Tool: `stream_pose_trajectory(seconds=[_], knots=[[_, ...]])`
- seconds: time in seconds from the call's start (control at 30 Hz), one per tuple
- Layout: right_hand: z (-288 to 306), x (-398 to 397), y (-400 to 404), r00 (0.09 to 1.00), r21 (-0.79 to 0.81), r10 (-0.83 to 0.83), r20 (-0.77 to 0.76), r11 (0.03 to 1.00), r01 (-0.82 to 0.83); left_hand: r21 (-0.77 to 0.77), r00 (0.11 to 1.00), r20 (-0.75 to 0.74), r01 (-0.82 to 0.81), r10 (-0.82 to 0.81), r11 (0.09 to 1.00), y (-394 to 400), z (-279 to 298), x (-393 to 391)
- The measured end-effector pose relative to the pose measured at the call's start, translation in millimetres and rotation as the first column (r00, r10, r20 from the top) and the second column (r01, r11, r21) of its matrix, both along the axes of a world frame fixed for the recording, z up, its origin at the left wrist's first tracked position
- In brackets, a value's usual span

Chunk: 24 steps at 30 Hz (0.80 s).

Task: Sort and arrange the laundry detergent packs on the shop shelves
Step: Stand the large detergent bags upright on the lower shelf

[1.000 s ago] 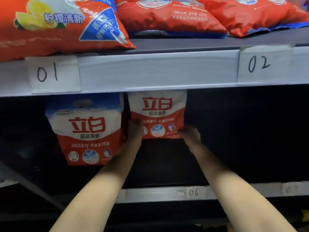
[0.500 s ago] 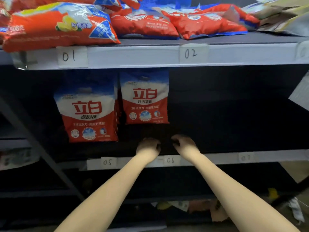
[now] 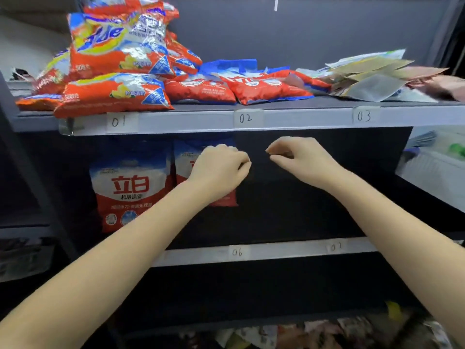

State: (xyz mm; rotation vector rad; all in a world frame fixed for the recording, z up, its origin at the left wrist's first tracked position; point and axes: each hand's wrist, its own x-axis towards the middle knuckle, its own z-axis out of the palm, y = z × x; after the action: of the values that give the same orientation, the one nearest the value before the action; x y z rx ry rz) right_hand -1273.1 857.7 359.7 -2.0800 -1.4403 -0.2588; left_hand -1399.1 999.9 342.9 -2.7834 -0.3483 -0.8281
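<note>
1. Hovering between placements: left hand (image 3: 221, 170) loosely curled, holding nothing; right hand (image 3: 299, 159) likewise, fingertips nearly pinching air.
2. Standing upright on middle shelf (image 3: 276, 250), left: two detergent packs (image 3: 130, 187).
3. Probably reaching next for flat packs (image 3: 201, 89) above label 02 (image 3: 245, 118).
4. Rising since half a second ago; released pack staying put.

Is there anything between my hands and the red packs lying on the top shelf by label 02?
Nothing visible. Both hands, left hand and right hand, are empty and raised just below the top shelf. The red packs lie flat at its open front edge, with clear space above them.
</note>
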Motion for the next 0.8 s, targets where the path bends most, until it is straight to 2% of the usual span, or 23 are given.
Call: stream_pose_trajectory(seconds=[0.17, 0.3, 0.57, 0.73, 0.8], knots=[[63.1, 21.2, 11.6, 0.992, 0.153, -0.040, 0.121, 0.988, 0.021, -0.019, 0.991, 0.129, 0.034, -0.031, 0.999, 10.9, 67.6, 2.3], [86.8, 57.2, 31.4, 0.978, 0.104, -0.143, 0.154, 0.986, 0.128, -0.050, 0.983, 0.178, -0.038, 0.046, 0.998, 34.2, 101.7, 24.9], [106.5, 125.9, 79.2, 0.922, -0.012, -0.367, 0.124, 0.928, 0.372, -0.145, 0.917, 0.050, -0.385, 0.395, 0.911, 115.6, 133.9, 91.0], [111.6, 166.8, 112.4, 0.867, 0.028, -0.493, 0.070, 0.870, 0.493, -0.326, 0.915, -0.130, -0.404, 0.383, 0.855, 137.9, 152.5, 123.1], [105.2, 177.6, 119.8, 0.856, 0.057, -0.511, 0.080, 0.859, 0.508, -0.406, 0.928, -0.127, -0.370, 0.350, 0.836, 148.0, 151.3, 136.9]])
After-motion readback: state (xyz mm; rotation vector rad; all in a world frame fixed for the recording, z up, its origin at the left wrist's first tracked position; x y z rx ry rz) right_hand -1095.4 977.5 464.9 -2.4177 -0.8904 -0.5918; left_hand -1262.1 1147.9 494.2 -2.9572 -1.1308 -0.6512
